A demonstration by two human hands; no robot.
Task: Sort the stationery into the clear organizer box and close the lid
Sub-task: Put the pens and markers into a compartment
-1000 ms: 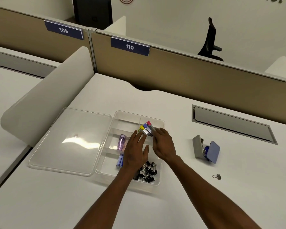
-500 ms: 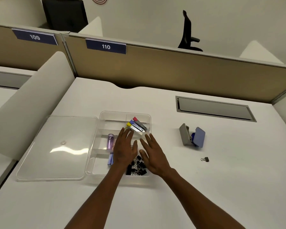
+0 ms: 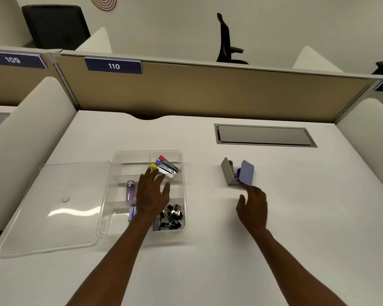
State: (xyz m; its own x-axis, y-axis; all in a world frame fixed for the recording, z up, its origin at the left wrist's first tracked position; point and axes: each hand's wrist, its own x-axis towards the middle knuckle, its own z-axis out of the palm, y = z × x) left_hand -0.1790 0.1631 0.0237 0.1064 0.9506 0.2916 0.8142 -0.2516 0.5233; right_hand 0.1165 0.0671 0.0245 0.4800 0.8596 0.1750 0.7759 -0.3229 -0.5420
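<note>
your two bare forearms reach out over the white desk (image 3: 208,261). your left hand (image 3: 152,195) lies flat with fingers spread over the middle of the clear plastic organizer box (image 3: 117,160), holding nothing; its fingertips sit near the yellow-tipped item. your right hand (image 3: 252,206) is out to the right, away from the box, fingers loosely extended and empty, the tips close to or just touching the small grey and blue stapler (image 3: 238,174); which of the two is unclear.

in the box's near right compartment sits a heap of black binder clips (image 3: 170,217). left of your left hand stands a translucent purple tube (image 3: 130,191), with a smaller blue piece (image 3: 132,213) nearer you. in the far right compartment lie flat metal pieces with yellow, blue and red ends (image 3: 164,165).

the clear flat lid (image 3: 53,206) lies open on the desk, against the box's left side. beyond, a grey cable hatch (image 3: 265,136) is set in the desk before the tan partition (image 3: 208,93) marked 110.
</note>
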